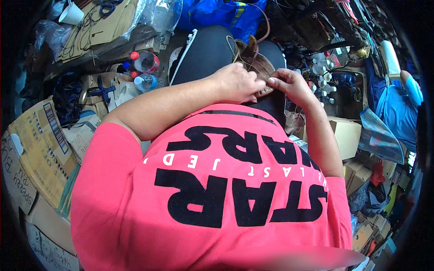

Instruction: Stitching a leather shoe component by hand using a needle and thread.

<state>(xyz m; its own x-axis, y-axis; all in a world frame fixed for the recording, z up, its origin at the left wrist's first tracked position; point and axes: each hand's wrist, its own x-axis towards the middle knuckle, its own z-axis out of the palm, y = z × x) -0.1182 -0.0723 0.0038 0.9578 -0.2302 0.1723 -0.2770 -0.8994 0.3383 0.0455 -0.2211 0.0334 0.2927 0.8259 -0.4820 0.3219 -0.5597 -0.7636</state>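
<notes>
A brown leather piece that looks like a shoe (264, 67) rests on my lap between my dark-clad knees. My left hand (239, 82) is closed in a loose fist against its near left side; what the curled fingers hold is hidden. At the right edge, my right hand (291, 86) pinches the leather between thumb and fingers. A thin tan thread (236, 47) loops up from beside my left hand, over the shoe. The fingertips of both hands are only a short gap apart.
Plastic bottles (147, 62) stand left of my knees, and several small bottles (322, 74) on the right. Cardboard boxes (38, 131) line the left. Scissors (106, 9) lie on cardboard at the upper left. A blue bag (212, 16) lies ahead; someone in blue (400, 106) is at the right.
</notes>
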